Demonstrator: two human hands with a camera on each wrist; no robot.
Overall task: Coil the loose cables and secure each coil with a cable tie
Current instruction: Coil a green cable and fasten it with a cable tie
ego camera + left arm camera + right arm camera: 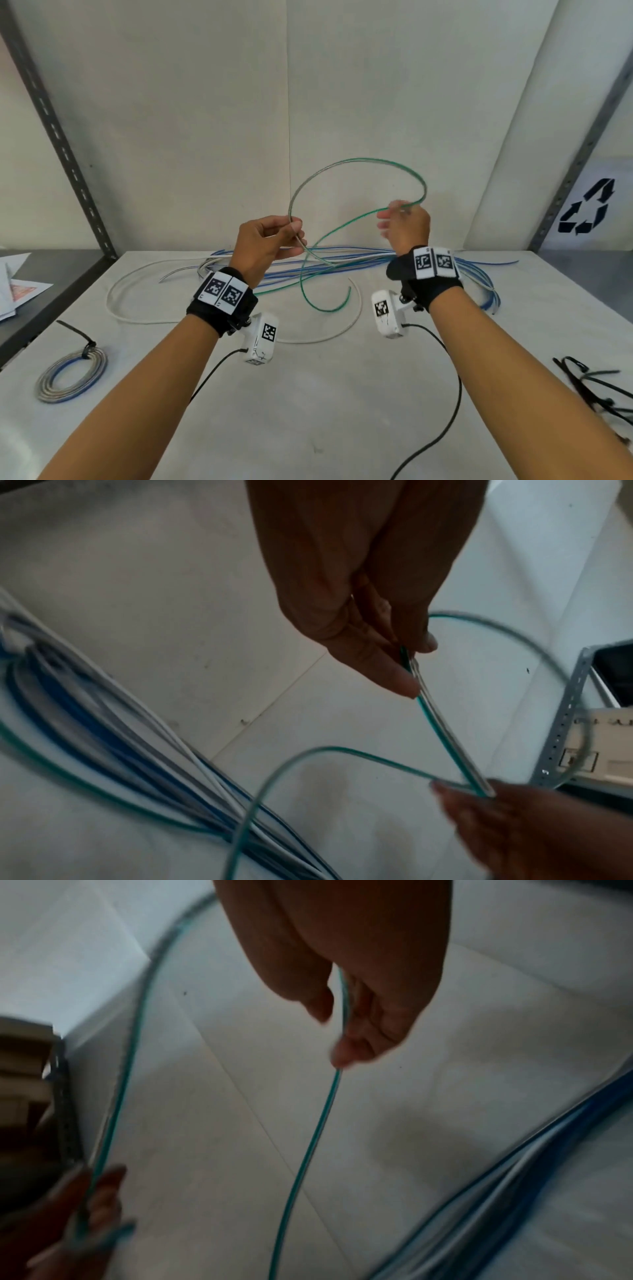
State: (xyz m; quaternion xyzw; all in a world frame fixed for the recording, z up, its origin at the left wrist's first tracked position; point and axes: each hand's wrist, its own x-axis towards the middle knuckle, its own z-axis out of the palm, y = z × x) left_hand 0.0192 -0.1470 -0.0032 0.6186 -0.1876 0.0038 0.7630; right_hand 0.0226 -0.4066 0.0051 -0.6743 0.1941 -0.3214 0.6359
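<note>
A thin green cable (359, 160) rises off the table in one wide loop between my hands. My left hand (296, 233) pinches it at the loop's left foot; in the left wrist view the left hand (416, 666) squeezes the green cable (445, 737) between thumb and forefinger. My right hand (397, 214), blurred, holds the strand at the loop's right side. The right wrist view shows the cable (318, 1123) running between the thumb and fingers of the right hand (337, 1039). The cable's tail (325, 308) hangs curled down to the table.
Loose blue and white cables (359, 260) lie along the back of the white table (325, 394), and a white cable (205, 329) curves across the middle. A finished coil with a black tie (72, 373) sits front left. Black cable ties (589, 387) lie at the right edge.
</note>
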